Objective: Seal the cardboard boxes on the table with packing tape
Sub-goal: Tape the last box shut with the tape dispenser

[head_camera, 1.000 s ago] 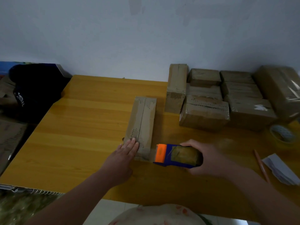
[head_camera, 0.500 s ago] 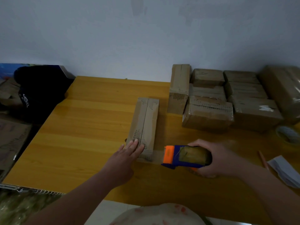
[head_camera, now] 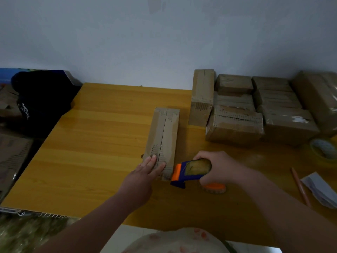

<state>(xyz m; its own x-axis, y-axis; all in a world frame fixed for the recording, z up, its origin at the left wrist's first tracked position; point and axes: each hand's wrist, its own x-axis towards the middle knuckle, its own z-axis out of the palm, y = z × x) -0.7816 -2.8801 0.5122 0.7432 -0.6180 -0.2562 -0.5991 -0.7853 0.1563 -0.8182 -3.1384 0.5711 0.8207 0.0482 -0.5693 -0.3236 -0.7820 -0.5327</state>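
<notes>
The long, narrow cardboard box lay flat at the centre of the frame on the yellow wooden desk, its length running away from the person and its top seam showing as a dark line down the middle.

The left hand came in from the lower left on an outstretched forearm. It lay palm down with the fingers straight and together, pressing on the near end of the box top just left of the seam.

The right hand reached in from the lower right, its fingers curled over a blue tape dispenser. The dispenser's orange front end sat right at the near right corner of the box, angled down toward the desk. Whether the tape itself touched the cardboard could not be told.

In the upper right of the frame, a cluster of taped boxes stood against the pale wall, one of them on end at the cluster's left. A roll of tape lay at the right edge just below them. Nearer, toward the lower right, were a pencil and some folded paper. A black cloth item with white lettering sat off the desk at the left edge of the frame.
</notes>
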